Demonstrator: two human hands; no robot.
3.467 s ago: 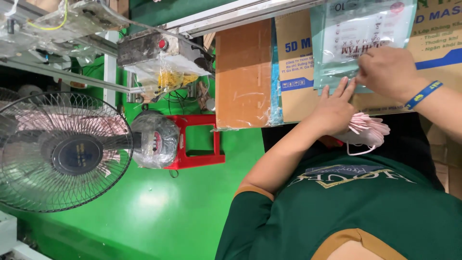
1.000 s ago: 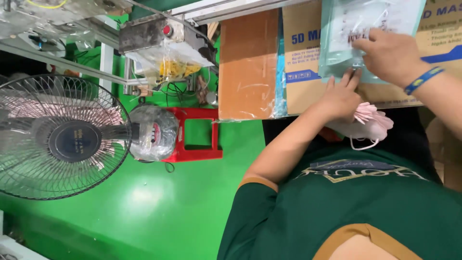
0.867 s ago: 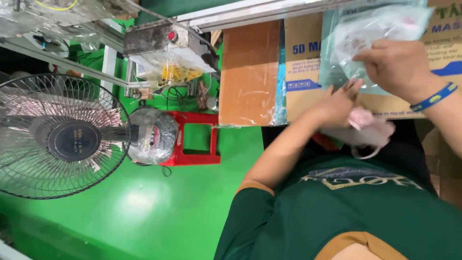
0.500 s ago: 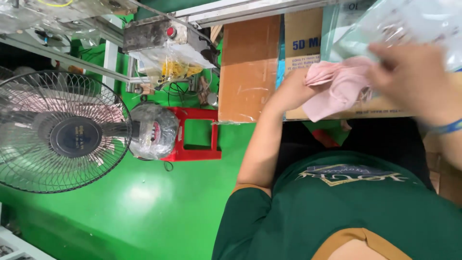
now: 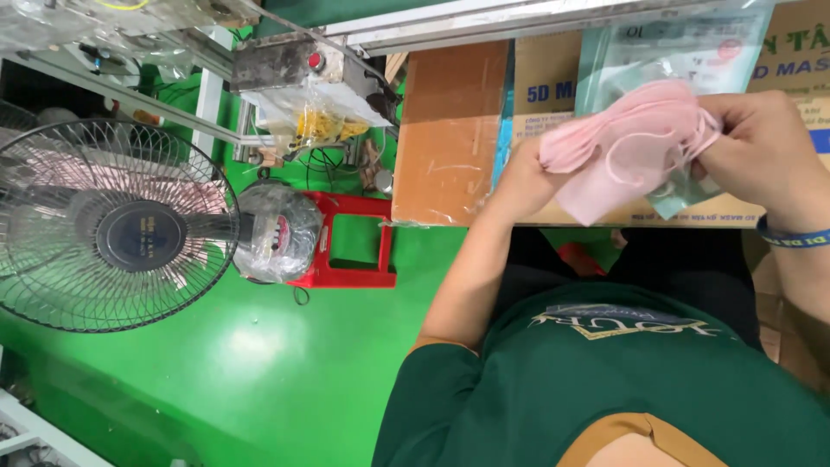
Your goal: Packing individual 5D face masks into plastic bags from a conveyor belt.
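My left hand (image 5: 519,177) grips a stack of pink face masks (image 5: 618,156) at its left end, lifted in front of a cardboard box (image 5: 540,82). My right hand (image 5: 761,156), with a blue wristband, pinches a clear plastic bag with teal print (image 5: 666,52) at its lower edge and touches the masks' ear loops. The masks lie over the bag's lower part, and I cannot tell whether any of them are inside it. Both hands are at chest height above my dark green shirt (image 5: 605,380).
A large floor fan (image 5: 112,225) stands at the left on the green floor (image 5: 259,363). Beside it are a plastic-wrapped motor (image 5: 277,229) and a red frame (image 5: 350,246). A metal machine with a red button (image 5: 285,65) sits behind them, with a brown board (image 5: 445,138) against the box.
My left hand picked the pink masks up from my lap and raised them to the bag. My right hand lowered the bag slightly to meet them.
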